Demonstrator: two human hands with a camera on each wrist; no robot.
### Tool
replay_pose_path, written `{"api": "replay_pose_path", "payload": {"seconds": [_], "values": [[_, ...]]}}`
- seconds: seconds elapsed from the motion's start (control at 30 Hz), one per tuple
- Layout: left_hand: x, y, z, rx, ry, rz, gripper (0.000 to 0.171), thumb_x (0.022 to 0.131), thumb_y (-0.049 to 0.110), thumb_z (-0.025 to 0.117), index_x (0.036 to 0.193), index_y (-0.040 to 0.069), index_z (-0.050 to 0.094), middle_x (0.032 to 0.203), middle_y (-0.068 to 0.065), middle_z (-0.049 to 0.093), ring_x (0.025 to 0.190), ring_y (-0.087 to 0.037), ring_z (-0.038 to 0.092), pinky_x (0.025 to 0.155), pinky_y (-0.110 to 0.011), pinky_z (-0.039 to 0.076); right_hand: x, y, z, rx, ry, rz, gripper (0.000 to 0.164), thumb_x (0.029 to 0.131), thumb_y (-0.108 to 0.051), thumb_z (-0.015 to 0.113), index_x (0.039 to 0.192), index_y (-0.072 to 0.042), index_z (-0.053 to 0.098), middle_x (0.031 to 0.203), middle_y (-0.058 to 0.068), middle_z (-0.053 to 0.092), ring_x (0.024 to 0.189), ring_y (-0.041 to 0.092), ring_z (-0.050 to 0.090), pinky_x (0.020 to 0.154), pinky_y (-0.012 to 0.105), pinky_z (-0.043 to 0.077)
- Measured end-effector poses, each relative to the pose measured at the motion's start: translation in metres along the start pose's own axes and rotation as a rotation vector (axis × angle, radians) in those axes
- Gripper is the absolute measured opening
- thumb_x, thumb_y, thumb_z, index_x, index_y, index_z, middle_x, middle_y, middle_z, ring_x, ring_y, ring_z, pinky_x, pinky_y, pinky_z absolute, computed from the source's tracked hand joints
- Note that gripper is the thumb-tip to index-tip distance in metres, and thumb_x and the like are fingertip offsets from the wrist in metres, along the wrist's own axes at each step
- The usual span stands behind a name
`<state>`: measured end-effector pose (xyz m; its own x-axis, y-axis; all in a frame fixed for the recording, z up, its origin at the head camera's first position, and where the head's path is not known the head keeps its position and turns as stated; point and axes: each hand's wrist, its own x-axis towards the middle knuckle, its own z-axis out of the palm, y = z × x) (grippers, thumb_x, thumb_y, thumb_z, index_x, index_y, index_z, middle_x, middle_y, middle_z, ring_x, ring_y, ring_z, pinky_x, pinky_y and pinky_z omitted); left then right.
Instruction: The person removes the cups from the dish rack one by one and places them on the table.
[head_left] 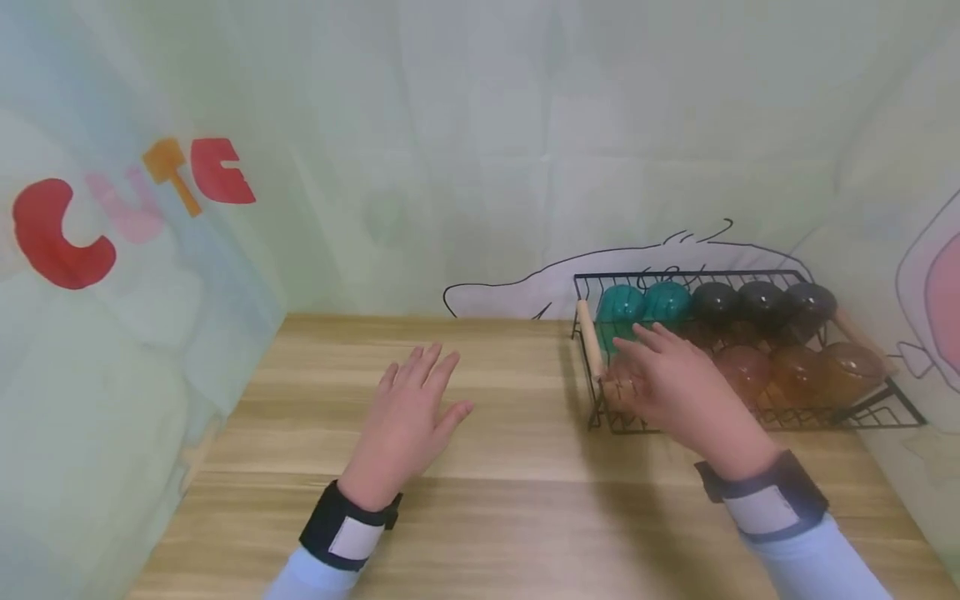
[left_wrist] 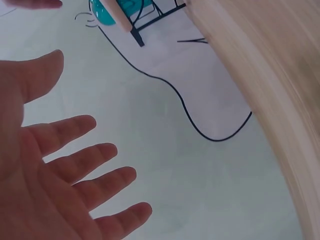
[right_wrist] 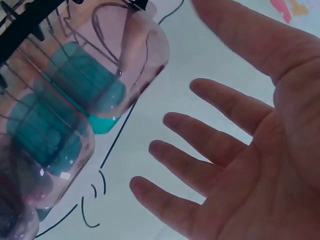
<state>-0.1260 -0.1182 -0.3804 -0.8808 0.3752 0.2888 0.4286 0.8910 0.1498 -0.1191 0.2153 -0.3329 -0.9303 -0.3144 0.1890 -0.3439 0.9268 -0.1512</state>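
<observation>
My left hand (head_left: 408,425) hovers over the table at the centre-left, fingers straight and spread, holding nothing. Its palm and separate fingers also show in the left wrist view. At the right, a black wire basket (head_left: 690,273) with wooden handles holds see-through rounded cups. In the back row stand teal cups (head_left: 667,300) and dark grey cups (head_left: 762,300); pinkish and amber cups (head_left: 798,373) fill the front row. My right hand (head_left: 686,387) is over the basket's front left part and hides some cups. In the right wrist view, its extended fingers are apart from a pinkish cup (right_wrist: 155,47).
The wood-grain table (head_left: 510,533) meets a pale printed cloth (head_left: 487,150) behind it. Cloth also hangs on both sides, with CUTE lettering (head_left: 222,171) at the left. A wooden basket handle (head_left: 589,340) faces the table's middle.
</observation>
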Motion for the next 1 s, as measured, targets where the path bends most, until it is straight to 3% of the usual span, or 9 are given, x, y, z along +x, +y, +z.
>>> {"api": "replay_pose_path", "payload": {"seconds": [0.17,0.3,0.4,0.57,0.7,1.0], "values": [[-0.003,0.007,0.009,0.004,-0.030,0.017,0.065,0.090,0.054,0.050,0.141,0.016,0.040,0.147,-0.012,0.040,0.136,-0.033,0.036,0.110,-0.057,0.029,0.009,-0.003,0.010,-0.002,-0.058,0.024,0.048,0.074,-0.027,0.079,0.118,-0.015,0.063,0.132,0.013,0.056,0.132,0.042,0.037,0.101,0.063,0.036],[-0.002,0.009,0.010,0.006,-0.017,0.029,0.064,0.090,0.055,0.051,0.140,0.016,0.042,0.145,-0.012,0.042,0.134,-0.034,0.038,0.110,-0.058,0.028,0.013,-0.002,0.015,-0.037,-0.096,0.038,0.047,0.075,-0.017,0.077,0.120,-0.012,0.062,0.130,0.015,0.057,0.128,0.041,0.043,0.097,0.062,0.041],[-0.002,0.009,0.010,0.007,-0.017,0.028,0.063,0.090,0.054,0.051,0.139,0.016,0.043,0.145,-0.012,0.042,0.133,-0.034,0.039,0.110,-0.058,0.028,0.015,-0.002,0.017,-0.049,-0.120,0.041,0.047,0.074,-0.009,0.075,0.119,-0.011,0.061,0.124,0.016,0.060,0.120,0.039,0.051,0.091,0.057,0.048],[0.000,0.010,0.011,0.011,-0.034,0.022,0.062,0.090,0.055,0.049,0.139,0.016,0.044,0.145,-0.012,0.043,0.134,-0.033,0.039,0.110,-0.058,0.028,0.018,-0.001,0.020,-0.025,-0.144,0.054,0.042,0.071,-0.003,0.075,0.110,-0.014,0.065,0.102,0.005,0.066,0.097,0.026,0.062,0.073,0.042,0.057],[0.001,0.011,0.012,0.017,-0.034,0.021,0.062,0.090,0.055,0.049,0.138,0.016,0.044,0.144,-0.012,0.043,0.133,-0.033,0.040,0.110,-0.058,0.029,0.019,0.000,0.019,-0.008,-0.138,0.049,0.040,0.070,-0.002,0.077,0.106,-0.014,0.065,0.093,0.000,0.066,0.088,0.019,0.062,0.067,0.034,0.056],[0.003,0.012,0.010,0.009,-0.026,0.018,0.063,0.090,0.054,0.051,0.138,0.015,0.044,0.143,-0.013,0.044,0.133,-0.033,0.040,0.110,-0.058,0.028,0.017,0.002,0.007,0.059,-0.121,0.087,0.033,0.068,-0.013,0.080,0.096,-0.019,0.065,0.086,-0.004,0.064,0.081,0.014,0.059,0.065,0.033,0.055]]}}
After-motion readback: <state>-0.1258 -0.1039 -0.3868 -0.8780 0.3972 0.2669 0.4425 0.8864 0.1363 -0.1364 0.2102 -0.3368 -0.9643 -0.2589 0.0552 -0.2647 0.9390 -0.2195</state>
